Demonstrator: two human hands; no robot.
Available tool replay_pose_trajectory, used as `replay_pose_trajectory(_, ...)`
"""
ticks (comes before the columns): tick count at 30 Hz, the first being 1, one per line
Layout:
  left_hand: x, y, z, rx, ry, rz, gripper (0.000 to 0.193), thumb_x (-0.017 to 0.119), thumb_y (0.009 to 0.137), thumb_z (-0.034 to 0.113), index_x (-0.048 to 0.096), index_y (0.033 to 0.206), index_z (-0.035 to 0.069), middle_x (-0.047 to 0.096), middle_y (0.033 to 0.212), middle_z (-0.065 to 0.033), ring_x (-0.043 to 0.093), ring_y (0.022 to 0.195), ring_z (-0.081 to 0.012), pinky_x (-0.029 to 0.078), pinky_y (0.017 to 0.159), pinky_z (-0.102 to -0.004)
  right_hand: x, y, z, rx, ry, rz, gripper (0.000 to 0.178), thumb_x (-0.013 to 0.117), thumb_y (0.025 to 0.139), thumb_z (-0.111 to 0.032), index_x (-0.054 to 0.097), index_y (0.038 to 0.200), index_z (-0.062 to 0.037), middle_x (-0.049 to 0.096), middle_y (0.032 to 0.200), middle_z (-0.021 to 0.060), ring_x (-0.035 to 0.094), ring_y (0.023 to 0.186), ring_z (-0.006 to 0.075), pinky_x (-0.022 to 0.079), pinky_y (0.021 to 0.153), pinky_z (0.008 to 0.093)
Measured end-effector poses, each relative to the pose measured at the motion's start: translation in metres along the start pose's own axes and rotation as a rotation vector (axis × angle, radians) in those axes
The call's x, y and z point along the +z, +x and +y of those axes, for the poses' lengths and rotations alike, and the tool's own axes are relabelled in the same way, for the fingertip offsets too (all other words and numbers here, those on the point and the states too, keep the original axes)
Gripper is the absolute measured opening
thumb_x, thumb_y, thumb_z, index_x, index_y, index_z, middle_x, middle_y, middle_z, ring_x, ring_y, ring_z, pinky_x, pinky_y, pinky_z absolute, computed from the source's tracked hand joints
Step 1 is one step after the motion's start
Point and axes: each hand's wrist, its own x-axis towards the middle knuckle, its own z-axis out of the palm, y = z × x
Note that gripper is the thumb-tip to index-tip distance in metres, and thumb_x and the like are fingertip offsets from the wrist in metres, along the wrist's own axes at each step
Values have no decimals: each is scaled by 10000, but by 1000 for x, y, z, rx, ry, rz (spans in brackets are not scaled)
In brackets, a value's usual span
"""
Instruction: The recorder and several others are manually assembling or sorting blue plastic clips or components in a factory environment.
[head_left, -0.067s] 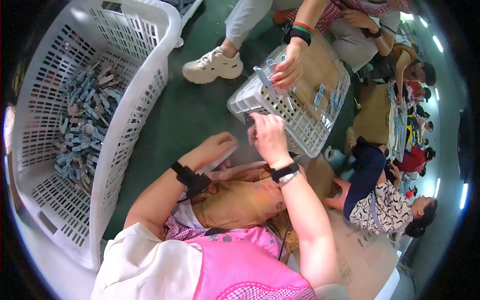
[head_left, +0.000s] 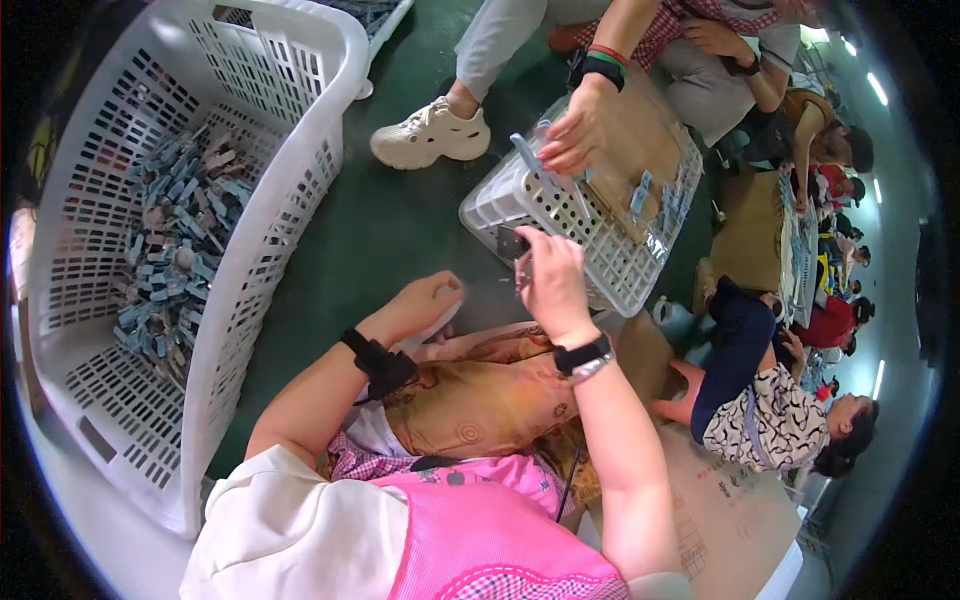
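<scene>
My right hand [head_left: 555, 285] is closed by the near left corner of an upturned white plastic crate [head_left: 625, 270], its fingertips pinching a small black piece [head_left: 513, 243]. Its exact kind is not clear. Above my lap, my left hand [head_left: 418, 308] is curled, and a pale edge shows beneath it. What it holds, if anything, is hidden. Across the crate, a co-worker's hand [head_left: 575, 138] holds a light blue-grey strip-like part [head_left: 528, 156]. Other small blue parts [head_left: 641, 192] lie on the cardboard [head_left: 640, 125] that covers the crate top.
To my left stands a tall white slatted basket [head_left: 330, 130] with a heap of small blue and grey parts [head_left: 175, 265]. A co-worker's pale shoe [head_left: 432, 135] rests on the green floor beyond. Flat cardboard [head_left: 735, 510] lies at my right, near a seated person [head_left: 765, 415].
My right hand has shifted slightly right and toward me, and the black piece in its fingers shows more plainly. My left hand has drawn slightly left. The co-worker's hand has tilted a little.
</scene>
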Motion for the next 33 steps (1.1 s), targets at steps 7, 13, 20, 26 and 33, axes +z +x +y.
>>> replay_pose_trajectory(7, 6, -26, 18, 314, 763, 89, 206, 479, 922, 197, 576, 1055, 72, 635, 808, -126, 637, 596, -192, 510, 532, -310, -63, -42, 0, 201, 139, 309, 398, 670, 759, -75, 525, 1130, -64, 632, 919, 134, 604, 904, 300, 417, 855, 407)
replay_pose_trajectory(13, 28, -34, 43, 272, 577, 132, 264, 502, 929, 281, 591, 1053, 66, 626, 735, -98, 614, 581, -173, 488, 534, -315, -96, -156, 44, 572, 420, 640, 398, 674, 791, -48, 529, 1161, -25, 630, 984, 82, 608, 882, 158, 481, 804, 285)
replay_pose_trajectory(20, 69, -22, 96, 350, 360, 150, 193, 505, 941, 199, 551, 1069, 61, 619, 677, -104, 582, 506, -148, 472, 477, -288, -82, -376, 97, 1058, 802, 1087, 521, 682, 781, -5, 450, 1246, -37, 579, 991, 44, 572, 802, 115, 490, 688, 257)
replay_pose_trajectory(26, 169, -36, 186, 692, 100, -6, 177, 457, 965, 171, 495, 1115, 84, 620, 711, -94, 573, 534, -140, 472, 493, -258, -55, -408, 33, 1083, 1457, 1358, 272, 652, 800, -46, 545, 1050, -48, 603, 792, 28, 548, 598, 107, 435, 511, 247)
replay_pose_trajectory(33, 258, -2, 210, 534, 37, -458, 167, 467, 969, 214, 482, 1081, 91, 586, 794, -108, 551, 618, -189, 467, 554, -310, -27, -372, 7, 1065, 1501, 1211, 378, 670, 783, -66, 509, 1116, 12, 620, 781, 66, 558, 595, 117, 425, 523, 226)
